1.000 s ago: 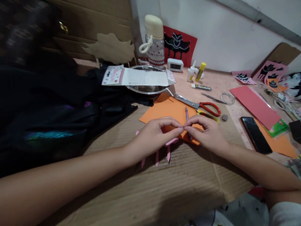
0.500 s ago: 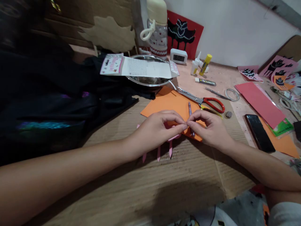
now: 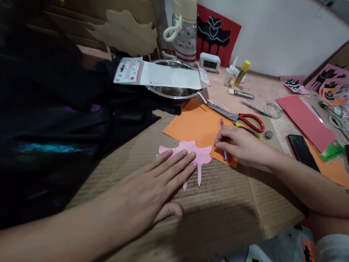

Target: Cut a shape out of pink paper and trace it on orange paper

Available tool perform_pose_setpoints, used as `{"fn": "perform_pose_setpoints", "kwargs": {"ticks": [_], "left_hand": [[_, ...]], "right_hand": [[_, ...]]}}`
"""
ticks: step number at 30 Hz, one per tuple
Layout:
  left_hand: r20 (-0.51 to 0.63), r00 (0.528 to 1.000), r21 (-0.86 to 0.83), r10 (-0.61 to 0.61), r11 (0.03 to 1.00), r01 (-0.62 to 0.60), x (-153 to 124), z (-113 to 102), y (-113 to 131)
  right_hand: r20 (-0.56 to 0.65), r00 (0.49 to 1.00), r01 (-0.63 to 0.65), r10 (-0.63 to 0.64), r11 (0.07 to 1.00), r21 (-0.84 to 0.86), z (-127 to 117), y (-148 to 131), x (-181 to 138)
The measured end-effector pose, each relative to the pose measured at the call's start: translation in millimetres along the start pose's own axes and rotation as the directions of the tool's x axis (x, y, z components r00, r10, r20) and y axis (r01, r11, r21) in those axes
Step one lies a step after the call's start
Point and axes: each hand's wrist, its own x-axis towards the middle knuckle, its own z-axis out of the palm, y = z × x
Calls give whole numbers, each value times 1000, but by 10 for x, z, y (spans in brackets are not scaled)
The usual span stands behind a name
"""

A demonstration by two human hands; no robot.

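My left hand (image 3: pixel 155 189) lies flat and open on the cardboard, its fingertips resting on a pink paper cut-out (image 3: pixel 195 155) with thin stems that point toward me. My right hand (image 3: pixel 240 145) rests on the orange paper sheet (image 3: pixel 196 125) just right of the cut-out. Its fingers are curled at a thin pen (image 3: pixel 224 140) that lies across the sheet's near corner. Red-handled scissors (image 3: pixel 240 118) lie just beyond that hand.
A steel bowl (image 3: pixel 174 91) with a sticker sheet (image 3: pixel 163 74) across it stands behind the orange sheet. Dark cloth (image 3: pixel 68 109) fills the left. A bottle (image 3: pixel 185 32), small clock (image 3: pixel 209 62), glue (image 3: pixel 241 72), phone (image 3: pixel 302 151) and pink paper (image 3: pixel 305 122) lie at the back and right.
My hands were pinched together over the pink cut-out. They have come apart: the left has drawn back and flattened onto the cut-out, the right has dropped to the pen.
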Motion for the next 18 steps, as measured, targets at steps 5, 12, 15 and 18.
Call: {"fn": "perform_pose_setpoints", "kwargs": {"ticks": [5, 12, 15, 18], "left_hand": [[60, 997, -74, -55, 995, 59, 70, 52, -93], [36, 969, -153, -244, 957, 247, 262, -202, -306], [52, 951, -165, -305, 936, 310, 330, -261, -360], [15, 944, -86, -329, 940, 329, 419, -208, -374]], "right_hand": [[14, 1000, 22, -22, 999, -26, -19, 9, 30], [-3, 999, 47, -47, 999, 4, -7, 104, 12], [-14, 998, 61, -60, 998, 32, 2, 138, 3], [-10, 998, 56, -56, 998, 42, 5, 137, -1]]}}
